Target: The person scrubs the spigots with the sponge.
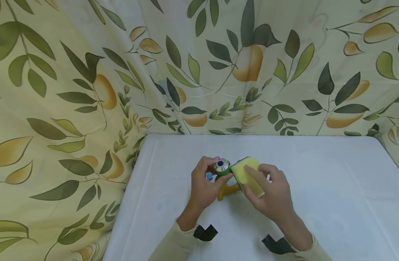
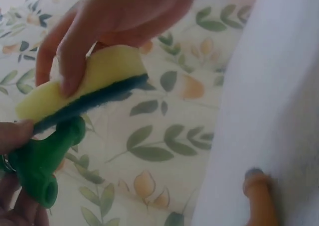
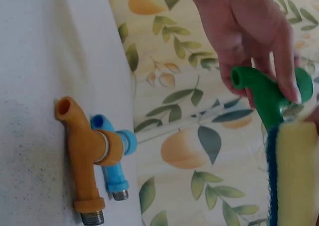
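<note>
My left hand (image 1: 202,185) holds a green plastic tap (image 2: 42,161) above the table, fingers and thumb around its knob end. The knob's clear, faceted top with a dark blue centre faces up in the head view. A yellow sponge (image 1: 245,172) with a dark green scouring side is pinched in my right hand (image 1: 274,192). In the left wrist view the scouring side lies against the tap's threaded-side body. Below the hands, an orange tap (image 3: 84,151) and a blue tap (image 3: 115,173) lie on the table side by side.
The white table (image 1: 316,174) stretches out on both sides of the hands. Behind and left of it hangs a curtain (image 1: 173,72) printed with leaves and fruit. Black straps (image 1: 206,232) show at the cuffs of the sleeves.
</note>
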`<action>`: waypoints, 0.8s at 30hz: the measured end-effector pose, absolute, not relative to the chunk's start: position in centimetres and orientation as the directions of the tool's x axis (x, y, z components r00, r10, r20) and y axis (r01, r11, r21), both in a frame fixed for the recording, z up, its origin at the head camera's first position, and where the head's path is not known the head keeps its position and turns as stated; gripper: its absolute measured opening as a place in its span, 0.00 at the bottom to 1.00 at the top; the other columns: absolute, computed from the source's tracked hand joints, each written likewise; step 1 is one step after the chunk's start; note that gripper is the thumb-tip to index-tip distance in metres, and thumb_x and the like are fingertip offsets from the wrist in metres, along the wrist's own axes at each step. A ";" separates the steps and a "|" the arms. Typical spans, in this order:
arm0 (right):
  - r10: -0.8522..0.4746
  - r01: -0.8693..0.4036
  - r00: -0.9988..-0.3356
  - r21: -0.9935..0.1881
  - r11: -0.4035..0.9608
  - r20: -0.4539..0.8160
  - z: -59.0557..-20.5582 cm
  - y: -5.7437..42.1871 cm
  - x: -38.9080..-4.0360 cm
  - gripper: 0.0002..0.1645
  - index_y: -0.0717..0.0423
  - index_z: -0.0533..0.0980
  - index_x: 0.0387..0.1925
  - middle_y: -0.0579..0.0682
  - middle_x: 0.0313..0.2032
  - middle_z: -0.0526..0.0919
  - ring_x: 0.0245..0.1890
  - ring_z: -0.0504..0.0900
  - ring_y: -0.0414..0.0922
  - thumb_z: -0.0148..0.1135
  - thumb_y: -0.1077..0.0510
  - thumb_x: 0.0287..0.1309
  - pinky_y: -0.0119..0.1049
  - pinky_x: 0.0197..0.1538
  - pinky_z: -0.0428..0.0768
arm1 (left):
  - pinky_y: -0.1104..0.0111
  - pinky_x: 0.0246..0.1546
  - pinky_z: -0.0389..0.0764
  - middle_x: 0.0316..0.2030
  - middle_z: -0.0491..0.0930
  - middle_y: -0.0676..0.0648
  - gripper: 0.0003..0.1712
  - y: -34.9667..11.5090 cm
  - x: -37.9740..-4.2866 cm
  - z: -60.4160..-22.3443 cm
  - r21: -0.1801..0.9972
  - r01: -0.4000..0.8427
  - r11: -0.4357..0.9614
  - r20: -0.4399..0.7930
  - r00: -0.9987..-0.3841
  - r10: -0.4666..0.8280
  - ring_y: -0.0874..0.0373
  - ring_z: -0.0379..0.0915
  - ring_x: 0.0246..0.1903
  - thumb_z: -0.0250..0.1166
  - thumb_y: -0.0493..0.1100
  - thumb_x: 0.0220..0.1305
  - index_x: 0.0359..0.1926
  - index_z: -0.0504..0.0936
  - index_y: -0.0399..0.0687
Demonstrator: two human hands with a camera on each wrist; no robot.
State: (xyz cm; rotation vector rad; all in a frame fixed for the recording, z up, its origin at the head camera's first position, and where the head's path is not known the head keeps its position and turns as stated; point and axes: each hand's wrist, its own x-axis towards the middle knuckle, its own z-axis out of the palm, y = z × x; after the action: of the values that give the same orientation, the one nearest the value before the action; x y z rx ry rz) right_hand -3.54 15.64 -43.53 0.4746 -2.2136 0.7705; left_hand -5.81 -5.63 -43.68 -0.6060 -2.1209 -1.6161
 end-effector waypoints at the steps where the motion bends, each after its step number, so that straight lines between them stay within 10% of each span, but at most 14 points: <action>1: -0.089 -0.525 -0.681 -0.400 0.751 0.727 -43.5 15.7 -3.5 0.27 0.53 0.84 0.53 0.59 0.40 0.77 0.34 0.73 0.48 0.61 0.41 0.60 0.35 0.33 0.72 | 0.69 0.37 0.84 0.42 0.80 0.45 0.27 -5.6 -5.9 -43.8 0.738 0.612 0.286 0.609 -0.786 0.108 0.56 0.78 0.37 0.79 0.36 0.54 0.54 0.79 0.43; 11: -0.102 -0.424 -0.823 -0.484 0.766 0.559 -41.8 16.5 -4.4 0.29 0.49 0.83 0.57 0.55 0.44 0.76 0.37 0.75 0.46 0.74 0.57 0.50 0.38 0.31 0.76 | 0.49 0.54 0.79 0.43 0.88 0.53 0.14 -5.7 -6.1 -44.0 -0.106 0.772 0.627 0.846 -0.261 0.464 0.54 0.85 0.48 0.75 0.38 0.59 0.42 0.86 0.62; 24: -0.275 -0.431 -0.884 -0.433 0.792 0.378 -39.6 17.0 -5.6 0.24 0.45 0.84 0.56 0.52 0.44 0.78 0.35 0.74 0.47 0.72 0.53 0.56 0.37 0.33 0.71 | 0.48 0.53 0.78 0.43 0.88 0.59 0.05 -4.9 -5.6 -44.1 -0.295 0.771 0.565 0.772 -0.155 0.616 0.57 0.83 0.48 0.67 0.46 0.65 0.36 0.81 0.66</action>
State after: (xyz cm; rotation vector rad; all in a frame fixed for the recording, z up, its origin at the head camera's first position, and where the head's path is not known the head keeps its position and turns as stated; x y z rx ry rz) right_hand -5.64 16.99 -39.56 0.5425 -2.6860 0.7517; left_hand -5.59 -4.95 -44.10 -1.1292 -1.8593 -0.2068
